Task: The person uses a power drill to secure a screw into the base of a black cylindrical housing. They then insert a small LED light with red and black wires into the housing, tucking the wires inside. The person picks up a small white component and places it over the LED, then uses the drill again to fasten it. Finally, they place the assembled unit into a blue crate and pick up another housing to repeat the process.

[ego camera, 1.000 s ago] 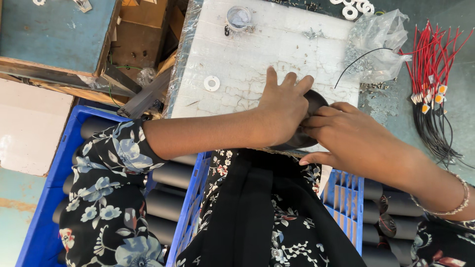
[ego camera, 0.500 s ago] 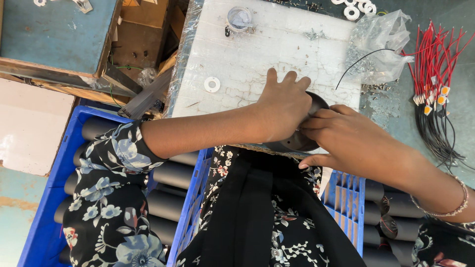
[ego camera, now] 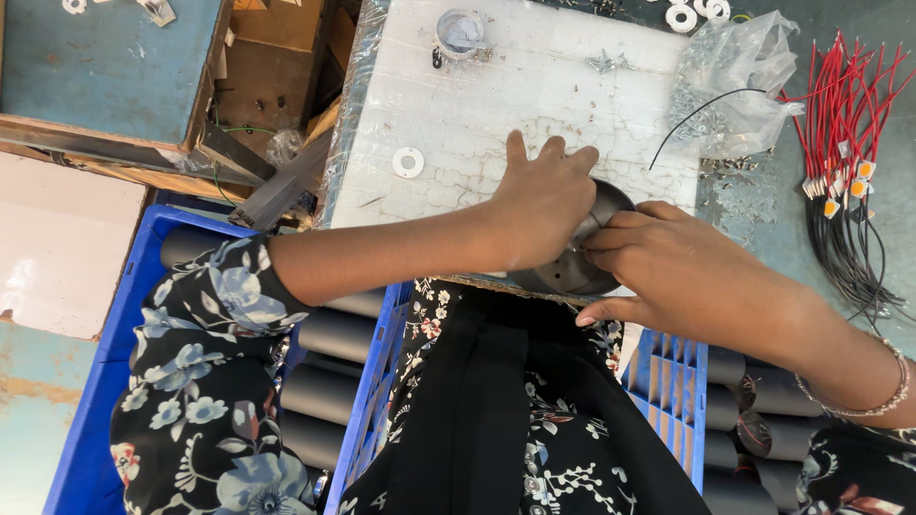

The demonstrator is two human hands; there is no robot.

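Gripping a dark metal cylinder at the near edge of a white board, a seated person works with both bare hands over a cluttered bench. Left hand lies over the top of the cylinder, fingers curled down around its side and holding it steady; right hand comes in from the other side, thumb and fingertips pinched narrow at the rim, though what they pinch, if anything, is too small to tell. The cylinder lies tilted, its perforated end facing the person, half over the board's edge above the lap. By the look of it this is a fitting step, one hand bracing while the other seats or turns something at the rim; the next move would seem to call for a firm brace from the left and a fine, careful touch from the right. A white washer lies apart on the board, a clear bag of small parts sits at its far corner, and a bundle of red and black wires lies well to the right. Blue crates of similar dark cylinders stand on either side of the person's knees.
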